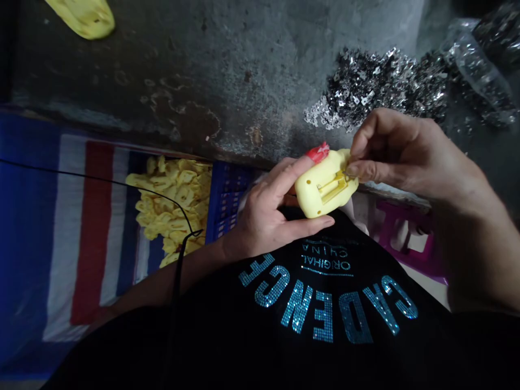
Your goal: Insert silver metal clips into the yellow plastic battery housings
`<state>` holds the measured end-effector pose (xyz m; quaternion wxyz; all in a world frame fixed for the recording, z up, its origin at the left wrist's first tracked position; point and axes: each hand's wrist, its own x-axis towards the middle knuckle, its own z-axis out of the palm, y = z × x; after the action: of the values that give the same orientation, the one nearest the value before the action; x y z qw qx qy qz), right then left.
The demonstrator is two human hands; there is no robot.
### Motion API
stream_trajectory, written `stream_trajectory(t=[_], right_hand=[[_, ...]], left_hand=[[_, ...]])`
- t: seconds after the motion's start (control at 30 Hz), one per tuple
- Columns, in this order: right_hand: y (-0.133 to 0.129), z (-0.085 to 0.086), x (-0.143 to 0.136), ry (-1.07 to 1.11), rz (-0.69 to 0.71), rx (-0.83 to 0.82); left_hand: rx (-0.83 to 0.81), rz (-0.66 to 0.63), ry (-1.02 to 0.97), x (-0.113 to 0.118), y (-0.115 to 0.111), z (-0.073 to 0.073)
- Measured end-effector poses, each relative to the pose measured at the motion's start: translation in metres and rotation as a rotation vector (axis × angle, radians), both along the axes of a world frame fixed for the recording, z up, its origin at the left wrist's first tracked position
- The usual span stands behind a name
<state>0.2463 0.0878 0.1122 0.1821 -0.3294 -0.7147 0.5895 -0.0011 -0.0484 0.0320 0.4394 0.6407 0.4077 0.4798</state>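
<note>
A yellow plastic shell (pixel 311 192) with a rectangular compartment and small round holes is held above my lap, near the table's edge. My left hand (pixel 276 206) grips it from the left, thumb along the lower side and a finger with red wrapping on the upper side. My right hand (pixel 390 151) is at the right end of the compartment, thumb and forefinger pinched together on a small piece, apparently metal, mostly hidden by the fingertips. A pile of small shiny metal pieces (pixel 377 86) lies on the table just beyond my right hand.
The dark, worn metal table (pixel 244 70) spans the top. Another yellow part (pixel 87 16) lies at its upper left, a clear plastic bag (pixel 483 65) at its upper right. Below left are many yellow parts (pixel 174 200), a blue crate (pixel 227 200) and a black cord (pixel 101 179). A purple stool (pixel 402 233) stands right.
</note>
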Motion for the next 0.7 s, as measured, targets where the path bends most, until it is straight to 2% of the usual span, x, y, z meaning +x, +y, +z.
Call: stream_trajectory(t=[0.17, 0.4, 0.53, 0.7], right_hand=[[0.009, 0.006, -0.002, -0.090, 0.032, -0.044], [0.010, 0.001, -0.003, -0.077, -0.004, -0.008], [0.008, -0.001, -0.002, -0.001, -0.019, -0.011], [-0.010, -0.003, 0.004, 0.083, -0.145, 0.019]], left_hand=[[0.046, 0.016, 0.103, -0.001, 0.001, 0.003], [0.150, 0.028, 0.009, 0.003, 0.006, -0.002], [0.119, 0.040, -0.056, 0.005, 0.007, -0.002], [0.062, 0.037, -0.115, 0.006, 0.006, -0.001]])
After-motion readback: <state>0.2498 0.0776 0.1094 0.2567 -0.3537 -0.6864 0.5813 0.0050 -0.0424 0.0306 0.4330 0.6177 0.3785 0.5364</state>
